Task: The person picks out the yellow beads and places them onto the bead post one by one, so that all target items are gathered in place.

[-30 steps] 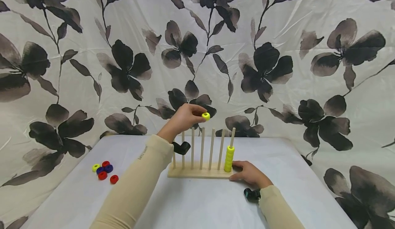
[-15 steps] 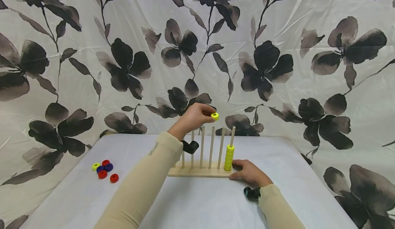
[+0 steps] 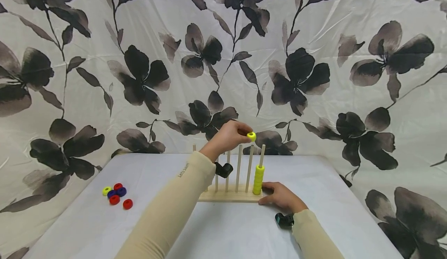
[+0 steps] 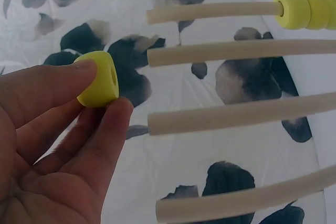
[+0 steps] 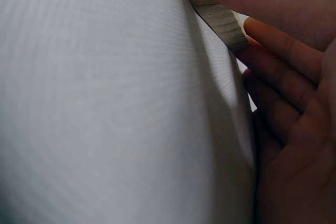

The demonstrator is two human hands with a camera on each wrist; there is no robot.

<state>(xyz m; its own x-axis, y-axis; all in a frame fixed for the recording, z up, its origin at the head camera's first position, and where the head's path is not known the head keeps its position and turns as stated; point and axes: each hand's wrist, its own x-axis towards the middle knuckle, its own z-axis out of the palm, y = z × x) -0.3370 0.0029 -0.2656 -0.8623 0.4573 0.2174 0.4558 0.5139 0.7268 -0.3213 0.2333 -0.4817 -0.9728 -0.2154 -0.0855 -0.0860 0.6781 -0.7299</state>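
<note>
High over the wooden peg stand (image 3: 230, 197), my left hand (image 3: 227, 138) pinches a yellow bead (image 3: 251, 136) between thumb and fingers. The left wrist view shows this bead (image 4: 98, 80) with its hole facing the peg tips, apart from them. On the rightmost peg (image 3: 262, 154) sits a stack of several yellow beads (image 3: 258, 179), its top bare. My right hand (image 3: 283, 197) grips the right end of the stand's base, thumb in front and fingers behind. In the right wrist view, the base's end (image 5: 223, 24) lies between thumb and fingers. The left forearm hides part of the stand.
Loose beads lie at the left of the white table (image 3: 223, 232): a yellow one (image 3: 107, 191), blue ones (image 3: 121, 191) and red ones (image 3: 127, 204). The other upright pegs (image 3: 239, 166) carry no beads in view. A floral cloth (image 3: 223, 57) hangs behind the table.
My left hand has moved right with the yellow bead, from over the middle pegs to near the rightmost peg, dipping slightly at the end. The right hand stays at the base.
</note>
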